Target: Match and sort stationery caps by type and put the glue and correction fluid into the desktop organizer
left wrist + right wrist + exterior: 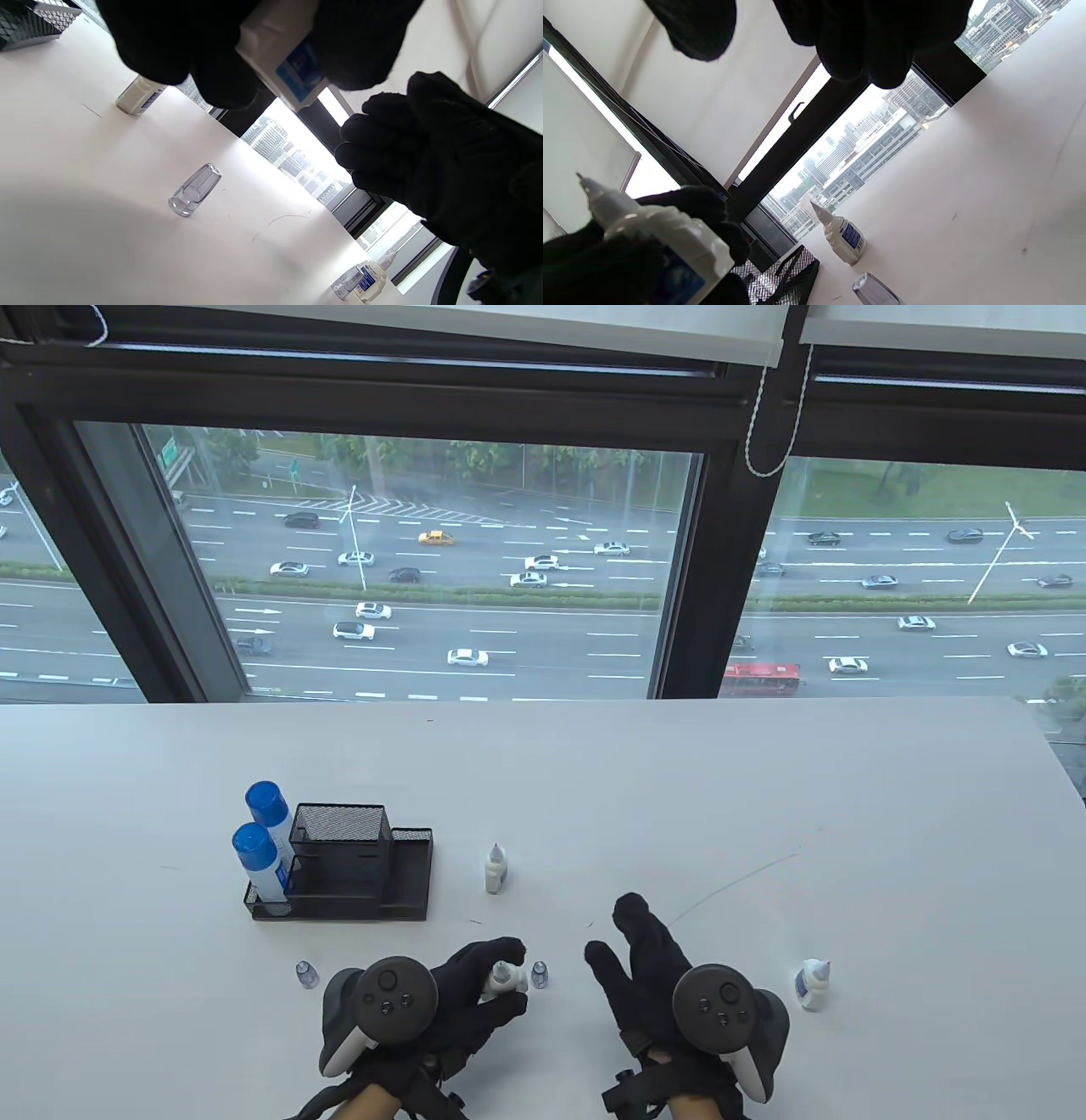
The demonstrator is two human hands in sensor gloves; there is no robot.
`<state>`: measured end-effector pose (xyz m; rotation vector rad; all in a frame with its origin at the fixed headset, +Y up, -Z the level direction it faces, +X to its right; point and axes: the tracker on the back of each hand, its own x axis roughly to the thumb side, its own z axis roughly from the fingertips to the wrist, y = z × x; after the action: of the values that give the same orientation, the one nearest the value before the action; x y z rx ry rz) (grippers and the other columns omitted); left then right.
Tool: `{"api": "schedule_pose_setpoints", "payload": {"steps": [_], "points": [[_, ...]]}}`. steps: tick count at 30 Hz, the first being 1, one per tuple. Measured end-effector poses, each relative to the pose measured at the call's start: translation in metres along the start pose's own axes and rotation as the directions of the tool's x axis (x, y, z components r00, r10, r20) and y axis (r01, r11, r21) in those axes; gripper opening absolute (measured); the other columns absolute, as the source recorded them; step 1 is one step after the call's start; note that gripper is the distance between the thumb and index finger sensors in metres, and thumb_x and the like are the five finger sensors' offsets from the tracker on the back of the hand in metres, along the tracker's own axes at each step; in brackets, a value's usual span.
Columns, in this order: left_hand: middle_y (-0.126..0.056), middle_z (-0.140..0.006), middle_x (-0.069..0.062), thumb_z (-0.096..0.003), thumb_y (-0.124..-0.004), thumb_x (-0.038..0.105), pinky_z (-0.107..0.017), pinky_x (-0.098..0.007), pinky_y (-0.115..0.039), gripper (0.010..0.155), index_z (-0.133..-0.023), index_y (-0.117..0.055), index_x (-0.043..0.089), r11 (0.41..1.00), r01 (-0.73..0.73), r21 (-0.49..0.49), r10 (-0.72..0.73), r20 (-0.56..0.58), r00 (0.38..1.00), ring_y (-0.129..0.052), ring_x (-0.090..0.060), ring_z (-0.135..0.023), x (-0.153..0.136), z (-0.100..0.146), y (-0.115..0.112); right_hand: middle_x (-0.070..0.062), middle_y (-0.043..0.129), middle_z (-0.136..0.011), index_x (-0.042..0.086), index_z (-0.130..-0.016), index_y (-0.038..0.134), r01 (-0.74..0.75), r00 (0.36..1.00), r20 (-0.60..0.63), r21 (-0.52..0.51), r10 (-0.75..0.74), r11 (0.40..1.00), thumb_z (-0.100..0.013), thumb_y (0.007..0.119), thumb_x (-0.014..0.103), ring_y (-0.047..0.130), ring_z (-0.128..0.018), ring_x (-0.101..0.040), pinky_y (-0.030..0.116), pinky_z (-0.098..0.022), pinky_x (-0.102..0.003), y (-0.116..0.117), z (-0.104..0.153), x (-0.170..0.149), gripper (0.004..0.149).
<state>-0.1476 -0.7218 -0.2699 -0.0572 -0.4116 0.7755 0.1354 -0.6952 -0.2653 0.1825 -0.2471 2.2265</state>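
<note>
The left hand (475,993) grips an uncapped correction fluid bottle (502,978) low over the surface (764,797); the right hand (649,963) hovers with relaxed, empty fingers. Capping appears under way: next, seating the clear cap (540,975) at three o'clock. The organizer (356,865) waits at eleven o'clock.

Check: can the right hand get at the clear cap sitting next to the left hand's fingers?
Probably yes. The right hand is open and holds nothing, and bare table lies between it and the clear cap. The left hand, gripping a small bottle, crowds the cap's far side.
</note>
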Motion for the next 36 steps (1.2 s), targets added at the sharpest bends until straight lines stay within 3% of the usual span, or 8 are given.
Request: {"api": "schedule_pose_setpoints", "payload": {"steps": [4,7,15,20,25,29,32,36], "points": [[-0.076,-0.110,-0.003,-0.0552,-0.080,0.047,-0.065,-0.051,-0.080,0.061,-0.109,-0.059,0.028,1.000,0.006,0.005,-0.006,0.004,1.000,-0.095,-0.025,-0.090,-0.001,0.004,0.000,-0.017,0.064,-0.109,0.015,-0.112,0.050,0.131,0.991,-0.024,-0.045,-0.132,0.990,-0.056,0.070,0.051,0.071,-0.097,-0.043,0.055,-0.073,-0.059,-0.020,0.000,-0.007,0.069],[-0.076,-0.110,-0.003,-0.0551,-0.080,0.047,-0.065,-0.052,-0.080,0.061,-0.109,-0.059,0.028,1.000,0.025,-0.002,-0.025,0.006,1.000,-0.095,-0.025,-0.090,-0.002,0.007,0.000,-0.018,0.063,-0.110,0.014,-0.112,0.050,0.110,0.991,-0.072,-0.067,-0.114,0.992,-0.057,0.071,0.050,0.070,-0.097,-0.044,0.054,-0.073,-0.060,-0.029,-0.002,-0.017,0.069],[-0.075,-0.110,-0.004,-0.0554,-0.079,0.046,-0.065,-0.052,-0.079,0.061,-0.109,-0.058,0.028,1.000,0.007,0.010,-0.007,0.010,1.000,-0.094,-0.026,-0.091,-0.002,0.009,0.003,-0.022,0.055,-0.114,0.015,-0.113,0.049,-0.201,0.930,-0.308,0.031,0.201,0.979,-0.058,0.069,0.050,0.063,-0.100,-0.048,0.050,-0.073,-0.063,-0.037,-0.004,-0.046,0.069],[-0.075,-0.110,-0.004,-0.0555,-0.079,0.047,-0.065,-0.051,-0.080,0.061,-0.109,-0.058,0.028,1.000,0.001,0.011,-0.001,0.007,1.000,-0.094,-0.026,-0.091,-0.004,0.010,0.003,-0.024,0.047,-0.116,0.015,-0.115,0.046,-0.335,0.766,-0.454,0.320,0.454,0.886,-0.059,0.068,0.049,0.057,-0.102,-0.050,0.050,-0.073,-0.065,-0.017,-0.007,-0.067,0.069],[-0.075,-0.110,-0.004,-0.0555,-0.079,0.047,-0.065,-0.051,-0.080,0.061,-0.109,-0.058,0.028,1.000,0.008,0.008,-0.008,0.004,1.000,-0.094,-0.026,-0.091,-0.004,0.011,0.002,-0.025,0.043,-0.116,0.013,-0.114,0.048,-0.370,0.693,-0.473,0.414,0.544,0.832,-0.061,0.071,0.037,0.055,-0.103,-0.050,0.053,-0.072,-0.065,-0.007,-0.009,-0.077,0.062],[-0.075,-0.110,-0.004,-0.0555,-0.079,0.047,-0.064,-0.051,-0.080,0.061,-0.109,-0.058,0.028,1.000,0.011,0.009,-0.011,0.004,1.000,-0.094,-0.026,-0.091,-0.004,0.011,0.002,-0.023,0.048,-0.115,0.012,-0.110,0.059,-0.407,0.626,-0.439,0.521,0.645,0.750,-0.058,0.076,0.019,0.061,-0.101,-0.044,0.063,-0.071,-0.054,0.005,-0.013,-0.085,0.055],[-0.075,-0.110,-0.004,-0.0555,-0.079,0.047,-0.065,-0.051,-0.080,0.061,-0.109,-0.058,0.028,1.000,0.015,0.008,-0.015,0.003,1.000,-0.094,-0.026,-0.091,-0.004,0.012,0.002,-0.018,0.059,-0.110,0.016,-0.103,0.070,-0.580,0.543,-0.364,0.488,0.757,0.652,-0.055,0.079,0.012,0.071,-0.094,-0.038,0.075,-0.066,-0.043,0.011,-0.016,-0.083,0.048],[-0.075,-0.110,-0.004,-0.0555,-0.079,0.047,-0.065,-0.051,-0.080,0.061,-0.109,-0.058,0.028,1.000,0.016,0.008,-0.016,0.005,1.000,-0.095,-0.026,-0.091,-0.003,0.012,0.002,-0.018,0.068,-0.106,0.016,-0.098,0.076,-0.638,0.520,-0.327,0.466,0.789,0.613,-0.054,0.080,0.013,0.080,-0.087,-0.037,0.079,-0.063,-0.040,0.015,-0.018,-0.082,0.045]]}}
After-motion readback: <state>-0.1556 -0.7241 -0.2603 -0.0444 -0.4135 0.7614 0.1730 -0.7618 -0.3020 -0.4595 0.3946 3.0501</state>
